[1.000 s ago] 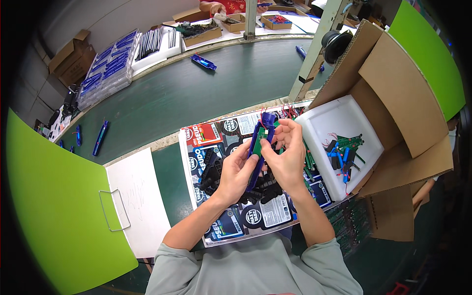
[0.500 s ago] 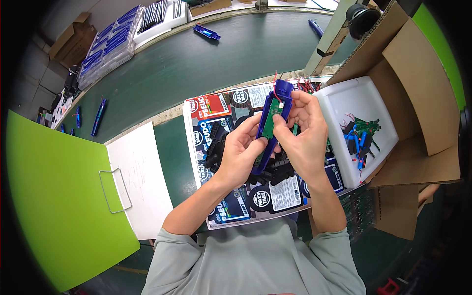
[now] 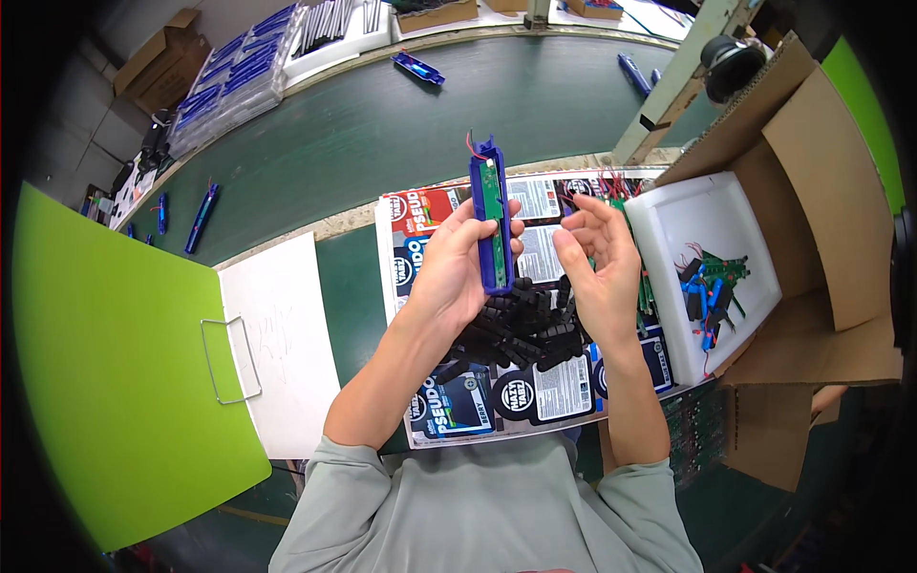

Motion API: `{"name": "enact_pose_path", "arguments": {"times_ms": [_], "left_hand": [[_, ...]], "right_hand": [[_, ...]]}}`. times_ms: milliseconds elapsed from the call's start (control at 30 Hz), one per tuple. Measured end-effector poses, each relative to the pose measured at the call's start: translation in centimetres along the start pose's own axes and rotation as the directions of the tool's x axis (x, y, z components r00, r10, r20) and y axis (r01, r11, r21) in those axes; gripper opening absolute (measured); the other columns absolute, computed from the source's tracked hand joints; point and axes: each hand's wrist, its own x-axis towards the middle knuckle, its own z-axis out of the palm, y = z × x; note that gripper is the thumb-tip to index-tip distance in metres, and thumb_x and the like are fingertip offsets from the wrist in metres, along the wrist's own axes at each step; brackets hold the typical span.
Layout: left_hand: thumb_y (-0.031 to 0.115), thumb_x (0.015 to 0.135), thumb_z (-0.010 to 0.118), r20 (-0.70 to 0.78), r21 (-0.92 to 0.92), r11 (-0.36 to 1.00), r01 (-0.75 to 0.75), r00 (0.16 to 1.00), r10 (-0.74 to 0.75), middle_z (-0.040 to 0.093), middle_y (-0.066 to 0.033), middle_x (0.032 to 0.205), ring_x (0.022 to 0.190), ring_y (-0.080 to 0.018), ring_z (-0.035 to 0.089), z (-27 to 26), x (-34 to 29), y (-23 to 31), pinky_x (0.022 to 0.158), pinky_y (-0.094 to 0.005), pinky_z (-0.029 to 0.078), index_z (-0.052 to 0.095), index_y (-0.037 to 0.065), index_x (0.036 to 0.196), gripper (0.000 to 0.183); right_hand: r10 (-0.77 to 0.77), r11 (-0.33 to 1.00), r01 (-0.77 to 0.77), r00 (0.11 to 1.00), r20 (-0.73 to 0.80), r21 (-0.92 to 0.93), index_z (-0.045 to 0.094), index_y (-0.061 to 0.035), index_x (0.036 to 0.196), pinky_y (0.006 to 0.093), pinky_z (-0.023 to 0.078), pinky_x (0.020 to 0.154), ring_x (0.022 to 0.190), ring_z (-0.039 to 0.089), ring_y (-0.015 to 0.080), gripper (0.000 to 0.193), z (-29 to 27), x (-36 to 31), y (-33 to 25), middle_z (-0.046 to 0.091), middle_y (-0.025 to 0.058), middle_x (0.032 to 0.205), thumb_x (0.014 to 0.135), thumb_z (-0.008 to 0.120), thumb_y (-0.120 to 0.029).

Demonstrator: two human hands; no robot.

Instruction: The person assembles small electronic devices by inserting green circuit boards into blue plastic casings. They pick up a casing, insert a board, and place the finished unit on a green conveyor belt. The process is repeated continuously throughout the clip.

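Observation:
My left hand (image 3: 451, 267) grips a long blue plastic housing (image 3: 486, 258), held nearly upright above the bench. A narrow green circuit board (image 3: 493, 196) lies inside the housing, and thin wires stick out at its top end. My left thumb rests on the board. To the right, my right hand (image 3: 607, 272) is apart from the housing, its fingers loosely curled and spread with nothing in them. A heap of small black plastic parts (image 3: 535, 334) lies below both hands on a printed sheet (image 3: 564, 382). Green boards with red wires (image 3: 626, 191) lie partly hidden behind my right hand.
A white foam tray (image 3: 664, 277) with boards and blue wired parts (image 3: 712, 286) leans by an open cardboard box (image 3: 802, 191) at right. Beyond runs a green belt (image 3: 334, 143) with several blue housings, including one (image 3: 418, 69). A green folder (image 3: 115, 372) stands left.
My right hand has let go of the housing and moved away to the right. The left hand keeps hold of it, now more upright and further left.

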Motion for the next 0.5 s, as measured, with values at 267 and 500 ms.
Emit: {"name": "enact_pose_path", "arguments": {"times_ms": [267, 500], "left_hand": [[-0.004, 0.096, 0.046, -0.013, -0.103, 0.995, 0.02, 1.0, -0.022, 0.057, -0.017, 0.119, 0.102, -0.0225, 0.06, -1.1, 1.2, 0.6, 0.088, -0.0338, 0.056, 0.044, -0.01, 0.13, 0.035], [-0.005, 0.095, 0.046, -0.049, -0.088, 0.996, -0.023, 0.999, 0.019, 0.058, -0.0169, 0.117, 0.103, -0.0234, 0.062, -2.2, 1.7, 1.4, 0.089, -0.0343, 0.057, 0.047, -0.011, 0.127, 0.033]], "right_hand": [[0.039, 0.998, -0.038, 0.999, 0.021, -0.043, 0.061, 0.0016, 0.123, 0.0256, 0.047, 0.068, 0.081, 0.061, 0.0101, 0.037, -0.2, -0.6, 1.1, 0.065, 0.007, 0.1, 0.09, 0.072, -0.012], [0.038, 0.998, -0.036, 0.999, 0.032, -0.053, 0.063, 0.0002, 0.119, 0.0253, 0.047, 0.067, 0.08, 0.06, 0.009, 0.033, -0.2, -1.0, 1.9, 0.065, 0.0065, 0.099, 0.089, 0.072, -0.009]]}}
